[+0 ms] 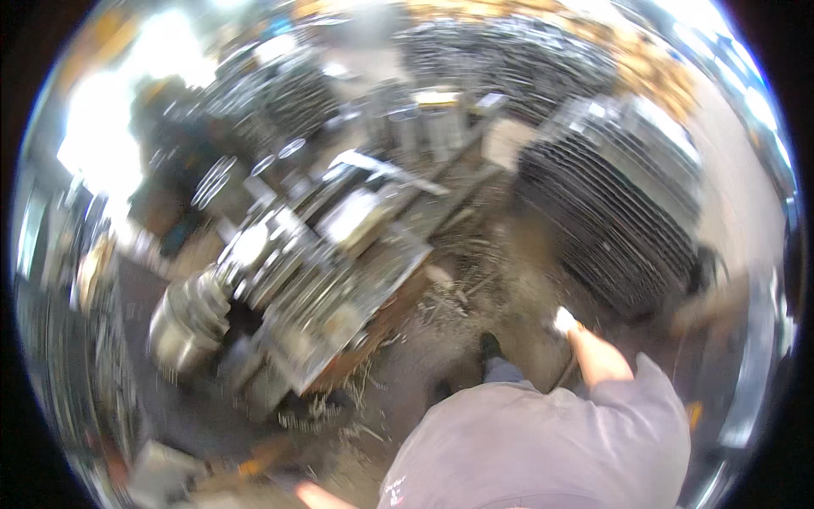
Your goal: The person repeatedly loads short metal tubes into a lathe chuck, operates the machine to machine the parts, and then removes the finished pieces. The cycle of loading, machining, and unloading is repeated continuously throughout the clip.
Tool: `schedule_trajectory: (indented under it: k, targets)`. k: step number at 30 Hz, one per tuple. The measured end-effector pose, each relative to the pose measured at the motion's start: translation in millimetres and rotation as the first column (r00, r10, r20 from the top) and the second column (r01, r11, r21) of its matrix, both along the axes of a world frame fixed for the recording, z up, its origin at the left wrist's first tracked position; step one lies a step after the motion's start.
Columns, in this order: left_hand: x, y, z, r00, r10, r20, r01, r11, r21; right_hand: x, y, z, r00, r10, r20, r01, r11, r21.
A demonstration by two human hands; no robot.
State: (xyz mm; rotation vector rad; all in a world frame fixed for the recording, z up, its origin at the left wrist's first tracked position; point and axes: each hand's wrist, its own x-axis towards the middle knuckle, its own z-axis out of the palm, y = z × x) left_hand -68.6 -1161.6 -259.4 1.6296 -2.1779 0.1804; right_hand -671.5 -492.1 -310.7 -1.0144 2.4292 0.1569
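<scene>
Motion blur smears the whole view. My right hand (564,321) is out in front of my body on the right, above the floor and near a big stack of dark flat metal pieces (606,216). It looks white, as if gloved or wrapped in something white, and its fingers cannot be made out. Low on the left, my left hand (288,480) is a dark smear at the end of a bare forearm. Close to it is a blurred orange thing (252,467), and I cannot tell whether the hand touches it.
A metal machine (339,297) with a flat bed and a round cylindrical end (191,322) stands at left. Metal scraps (458,297) litter the floor (517,280) beside it. More stacked metal (509,64) lies at the back. A pale box-like object (163,471) is at lower left.
</scene>
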Motion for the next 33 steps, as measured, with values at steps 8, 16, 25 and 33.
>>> schedule_trajectory:
  k: [8, 16, 25, 33]
  targets:
    - [-365.2, 190.6, -66.2, 0.682, -0.675, -0.283, 0.577, 0.257, 0.775, -200.3, 87.5, 183.5, 0.413, -0.911, -0.017, 0.63, 0.299, -0.717]
    - [-533.1, 285.9, -74.2, 0.574, -0.793, -0.204, 0.401, 0.054, 0.915, -490.4, 233.6, 277.8, 0.074, -0.97, -0.233, 0.822, 0.191, -0.536]
    - [-644.5, 347.5, -13.8, 0.485, -0.741, -0.464, 0.678, -0.016, 0.735, -643.4, 287.6, 251.7, 0.027, -0.951, -0.309, 0.848, 0.186, -0.497]
    - [-659.1, 361.2, 0.1, 0.45, -0.89, -0.077, 0.441, 0.146, 0.885, -673.8, 341.0, 235.3, 0.193, -0.945, -0.264, 0.821, 0.303, -0.484]
